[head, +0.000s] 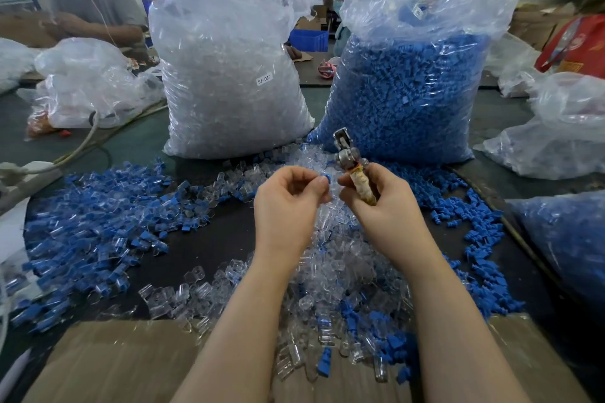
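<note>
My left hand (288, 203) is raised over the table and pinches a small blue plug (325, 179) with a clear plastic shell at its fingertips. Close beside it, my right hand (383, 203) grips a metal tool (347, 154) by its tape-wrapped handle, the steel head pointing up. Below both hands lies a heap of clear shells (330, 271). Loose blue plugs (471, 239) are strewn to the right, and a spread of joined blue-and-clear pieces (98, 222) lies to the left.
Two tall plastic sacks stand behind: one of clear shells (229, 75), one of blue plugs (409, 85). Cardboard (114, 363) lines the near edge. Smaller bags sit at left (91, 85) and right (563, 127). A person (91, 0) works at the far left; a cable (82, 144) crosses there.
</note>
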The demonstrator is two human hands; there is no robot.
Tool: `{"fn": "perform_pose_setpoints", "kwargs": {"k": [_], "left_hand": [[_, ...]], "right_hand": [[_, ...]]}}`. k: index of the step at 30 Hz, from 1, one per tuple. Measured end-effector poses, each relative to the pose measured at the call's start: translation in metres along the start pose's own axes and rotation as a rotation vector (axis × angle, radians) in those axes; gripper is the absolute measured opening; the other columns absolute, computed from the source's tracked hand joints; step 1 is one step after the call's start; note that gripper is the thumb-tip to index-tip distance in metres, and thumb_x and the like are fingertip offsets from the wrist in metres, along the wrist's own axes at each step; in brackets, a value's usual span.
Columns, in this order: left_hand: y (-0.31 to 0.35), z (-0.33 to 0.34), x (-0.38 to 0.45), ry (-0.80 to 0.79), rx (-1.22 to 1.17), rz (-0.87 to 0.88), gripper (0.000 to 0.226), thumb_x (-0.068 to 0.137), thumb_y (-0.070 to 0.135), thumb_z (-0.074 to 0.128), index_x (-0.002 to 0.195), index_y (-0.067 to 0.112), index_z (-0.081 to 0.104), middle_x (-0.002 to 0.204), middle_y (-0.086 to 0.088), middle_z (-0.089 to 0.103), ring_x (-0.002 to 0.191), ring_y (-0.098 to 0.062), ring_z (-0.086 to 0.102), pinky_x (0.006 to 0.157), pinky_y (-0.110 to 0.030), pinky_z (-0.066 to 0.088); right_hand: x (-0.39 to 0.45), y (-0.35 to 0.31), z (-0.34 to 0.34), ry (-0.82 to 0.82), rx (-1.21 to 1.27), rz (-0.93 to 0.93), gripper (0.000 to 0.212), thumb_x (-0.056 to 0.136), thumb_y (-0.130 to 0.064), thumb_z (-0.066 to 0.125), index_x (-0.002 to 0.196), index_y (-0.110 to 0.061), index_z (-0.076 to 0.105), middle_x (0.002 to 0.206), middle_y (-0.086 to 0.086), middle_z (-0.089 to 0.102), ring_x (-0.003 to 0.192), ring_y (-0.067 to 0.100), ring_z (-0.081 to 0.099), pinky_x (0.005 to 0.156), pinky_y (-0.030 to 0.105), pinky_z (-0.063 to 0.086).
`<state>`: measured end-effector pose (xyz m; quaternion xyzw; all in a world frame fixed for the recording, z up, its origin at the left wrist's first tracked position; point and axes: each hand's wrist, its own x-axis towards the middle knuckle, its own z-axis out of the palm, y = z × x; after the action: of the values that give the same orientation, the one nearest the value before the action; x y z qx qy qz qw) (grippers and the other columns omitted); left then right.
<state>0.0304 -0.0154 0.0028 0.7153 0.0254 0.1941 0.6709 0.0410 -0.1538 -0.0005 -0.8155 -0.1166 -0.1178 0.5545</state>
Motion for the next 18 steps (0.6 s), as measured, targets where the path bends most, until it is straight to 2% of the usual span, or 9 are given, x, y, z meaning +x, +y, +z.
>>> {"fn": "perform_pose_setpoints", "kwargs": {"k": [2, 5, 8, 12, 14, 16, 18], "left_hand": [[0.0022, -0.0021, 0.0014, -0.002, -0.122, -0.034, 0.006, 0.089, 0.002, 0.067, 0.084, 0.005, 0.067, 0.072, -0.003, 0.071, 0.068, -0.013, 0.070, 0.065, -0.020, 0.055], [0.0048, -0.0049, 0.0019, 0.000, -0.241, -0.048, 0.006, 0.090, 0.001, 0.064, 0.085, 0.003, 0.066, 0.073, -0.004, 0.070, 0.066, -0.010, 0.069, 0.066, -0.019, 0.055], [0.0064, -0.0055, 0.0017, -0.001, -0.274, -0.017, 0.006, 0.091, 0.000, 0.063, 0.086, 0.003, 0.066, 0.071, -0.001, 0.070, 0.067, -0.010, 0.067, 0.069, -0.022, 0.056], [0.0080, -0.0056, 0.0007, -0.029, -0.268, 0.024, 0.004, 0.091, -0.001, 0.062, 0.090, -0.001, 0.065, 0.073, -0.002, 0.068, 0.067, -0.008, 0.067, 0.068, -0.020, 0.054], [0.0092, -0.0054, -0.0001, -0.045, -0.263, 0.038, 0.003, 0.092, -0.001, 0.061, 0.090, -0.002, 0.064, 0.074, -0.005, 0.068, 0.066, -0.007, 0.067, 0.067, -0.019, 0.054], [0.0101, -0.0058, 0.0000, -0.054, -0.267, 0.053, 0.003, 0.092, -0.002, 0.061, 0.090, -0.002, 0.063, 0.074, -0.005, 0.067, 0.065, -0.007, 0.066, 0.066, -0.018, 0.053], [0.0107, -0.0068, 0.0002, -0.064, -0.267, 0.064, 0.005, 0.091, -0.002, 0.061, 0.088, 0.000, 0.063, 0.072, -0.002, 0.067, 0.065, -0.006, 0.065, 0.066, -0.017, 0.052]], "right_hand": [[-0.0006, 0.0026, -0.0044, -0.025, -0.017, 0.016, 0.009, 0.091, -0.015, 0.064, 0.093, -0.024, 0.064, 0.083, -0.021, 0.067, 0.073, 0.002, 0.061, 0.063, 0.018, 0.047], [-0.0024, 0.0035, -0.0092, -0.087, -0.096, 0.027, 0.007, 0.090, -0.016, 0.064, 0.092, -0.023, 0.063, 0.078, -0.008, 0.065, 0.070, 0.009, 0.059, 0.065, 0.032, 0.049], [-0.0025, 0.0023, -0.0090, -0.140, -0.228, 0.002, 0.009, 0.088, -0.018, 0.065, 0.091, -0.021, 0.058, 0.078, -0.006, 0.063, 0.073, 0.018, 0.059, 0.067, 0.040, 0.049], [-0.0029, -0.0018, -0.0059, -0.172, -0.144, 0.023, 0.011, 0.087, -0.015, 0.067, 0.095, -0.017, 0.059, 0.087, 0.003, 0.064, 0.080, 0.030, 0.060, 0.073, 0.048, 0.050], [-0.0026, -0.0026, -0.0055, -0.183, -0.132, 0.023, 0.012, 0.087, -0.015, 0.067, 0.095, -0.019, 0.059, 0.085, -0.004, 0.065, 0.078, 0.023, 0.060, 0.072, 0.046, 0.050], [-0.0023, -0.0017, -0.0051, -0.198, -0.112, 0.026, 0.013, 0.088, -0.013, 0.066, 0.093, -0.024, 0.060, 0.080, -0.020, 0.064, 0.070, 0.004, 0.058, 0.066, 0.036, 0.048], [-0.0026, -0.0012, -0.0051, -0.214, -0.106, 0.034, 0.016, 0.088, -0.012, 0.065, 0.092, -0.026, 0.059, 0.075, -0.030, 0.061, 0.065, -0.003, 0.054, 0.064, 0.028, 0.043]]}}
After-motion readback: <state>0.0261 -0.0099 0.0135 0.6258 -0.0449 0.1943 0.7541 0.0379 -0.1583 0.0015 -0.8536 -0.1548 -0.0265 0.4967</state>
